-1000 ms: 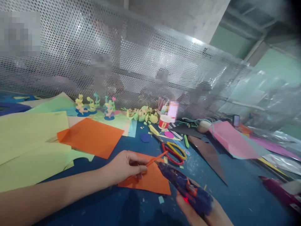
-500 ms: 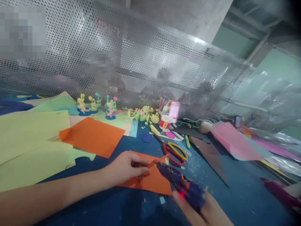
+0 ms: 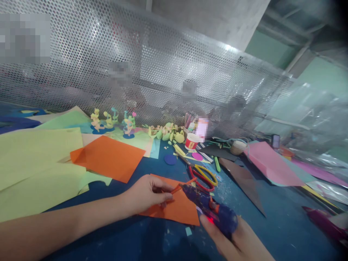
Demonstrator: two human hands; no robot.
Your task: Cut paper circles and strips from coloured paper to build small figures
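Note:
Between the thumb and fingers of my left hand (image 3: 148,194) is a thin orange strip (image 3: 190,181), its free end pointing right. My right hand (image 3: 231,235) grips a dark blue glue gun (image 3: 212,206) with a red light glowing near its handle. The gun's nozzle is at the strip, close to my left fingertips; whether it touches cannot be made out. Beneath both lies an orange sheet (image 3: 179,208) on the blue table. Scissors (image 3: 202,177) with red and yellow handles lie just beyond the gun.
Pale yellow sheets (image 3: 35,156) and another orange sheet (image 3: 108,156) cover the left side. Small figures (image 3: 98,121) on blue discs stand behind. A red-and-white cup (image 3: 191,142), a brown sheet (image 3: 241,183) and a pink sheet (image 3: 272,163) lie farther right. A perforated metal screen (image 3: 168,65) rises behind.
The hands, strip and glue gun hold nearly the same pose. The gun has tilted very slightly, its nozzle still by the strip. The view has shifted a little.

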